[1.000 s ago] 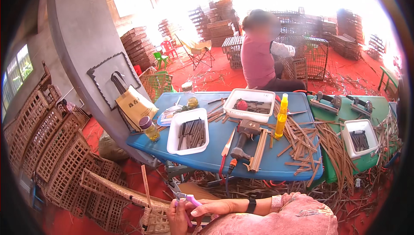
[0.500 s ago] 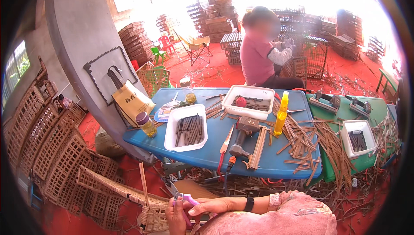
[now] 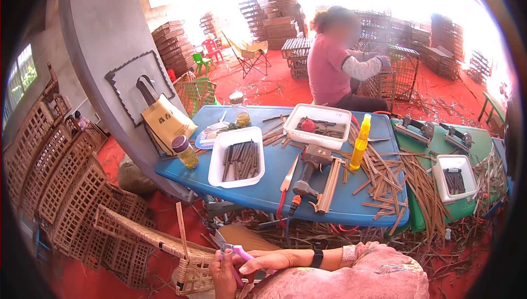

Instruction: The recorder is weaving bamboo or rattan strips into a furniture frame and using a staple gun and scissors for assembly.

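Purple-handled scissors (image 3: 240,253) sit between my two hands at the lower middle, metal blades pointing up and left. My right hand (image 3: 263,261) comes in from the right, a dark band at its wrist, and is closed around the handles. Upright beside it, my left hand (image 3: 222,275) has its fingers closed at the scissors' pivot. Just left of them is a woven wicker piece (image 3: 194,270) with a long bound rim, and a flat strip (image 3: 182,227) sticks up from it. My hands partly hide the handles.
Ahead stands a blue table (image 3: 263,181) with a white tray of dark strips (image 3: 213,159), a power tool (image 3: 314,170), a knife (image 3: 290,174), a yellow bottle (image 3: 359,148) and loose strips. A co-worker (image 3: 329,68) sits beyond. Woven panels (image 3: 60,189) lean at left.
My hands and the scissors stay nearly still, and the view shifts slightly. Beyond the table, the co-worker's gloved hand has moved down and to the right.
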A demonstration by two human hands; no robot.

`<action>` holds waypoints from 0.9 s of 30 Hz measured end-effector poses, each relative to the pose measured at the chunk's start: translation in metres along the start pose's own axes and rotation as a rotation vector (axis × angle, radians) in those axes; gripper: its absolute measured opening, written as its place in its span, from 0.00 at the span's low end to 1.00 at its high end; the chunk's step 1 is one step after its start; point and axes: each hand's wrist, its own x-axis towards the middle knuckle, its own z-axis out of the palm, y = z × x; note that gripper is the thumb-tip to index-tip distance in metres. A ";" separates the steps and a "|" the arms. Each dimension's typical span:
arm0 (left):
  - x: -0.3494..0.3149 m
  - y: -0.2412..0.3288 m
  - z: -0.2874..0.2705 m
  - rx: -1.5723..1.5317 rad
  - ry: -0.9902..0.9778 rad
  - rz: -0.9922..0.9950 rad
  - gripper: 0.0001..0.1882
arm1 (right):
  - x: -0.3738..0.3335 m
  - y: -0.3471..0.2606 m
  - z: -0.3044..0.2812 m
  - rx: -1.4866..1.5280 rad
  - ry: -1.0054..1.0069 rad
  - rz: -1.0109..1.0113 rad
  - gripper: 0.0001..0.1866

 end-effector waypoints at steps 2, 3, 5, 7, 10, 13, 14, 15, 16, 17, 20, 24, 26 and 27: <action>0.001 0.002 -0.001 -0.016 -0.091 0.002 0.19 | 0.002 0.006 -0.003 0.001 -0.012 -0.029 0.37; 0.001 -0.001 -0.003 -0.017 -0.092 0.000 0.19 | 0.003 0.008 -0.002 0.003 -0.010 -0.028 0.37; 0.000 -0.008 -0.007 0.053 -0.016 0.027 0.19 | 0.005 0.009 -0.001 -0.097 0.029 -0.062 0.35; 0.000 -0.005 -0.011 0.066 -0.041 0.002 0.19 | 0.002 0.003 0.004 -0.088 0.042 -0.056 0.35; -0.006 0.013 0.000 0.063 -0.078 -0.047 0.20 | 0.005 0.003 0.005 -0.072 0.043 -0.069 0.33; -0.008 0.024 0.007 0.066 -0.094 -0.078 0.21 | 0.006 0.002 0.003 -0.088 0.051 -0.077 0.32; -0.009 0.026 0.007 0.091 -0.093 -0.082 0.21 | 0.006 0.001 0.004 -0.076 0.050 -0.081 0.32; -0.009 0.029 0.010 0.094 -0.091 -0.086 0.21 | 0.007 0.001 0.005 -0.065 0.050 -0.084 0.32; -0.010 0.033 0.015 0.064 -0.068 -0.099 0.21 | 0.008 0.003 0.004 -0.073 0.041 -0.094 0.32; -0.011 0.034 0.018 0.034 -0.046 -0.111 0.20 | 0.008 0.004 0.001 -0.069 0.040 -0.093 0.32; -0.008 0.028 0.010 0.000 -0.098 -0.086 0.19 | 0.009 0.002 -0.004 -0.013 -0.050 0.002 0.38; -0.009 0.030 0.009 -0.017 -0.114 -0.095 0.19 | 0.004 -0.003 0.007 -0.045 0.014 -0.001 0.38; -0.006 0.026 0.006 -0.183 -0.123 -0.121 0.20 | 0.004 0.002 0.007 -0.057 0.060 -0.026 0.37; -0.008 0.025 0.005 -0.186 -0.122 -0.120 0.20 | 0.007 0.013 0.002 -0.053 0.074 -0.024 0.37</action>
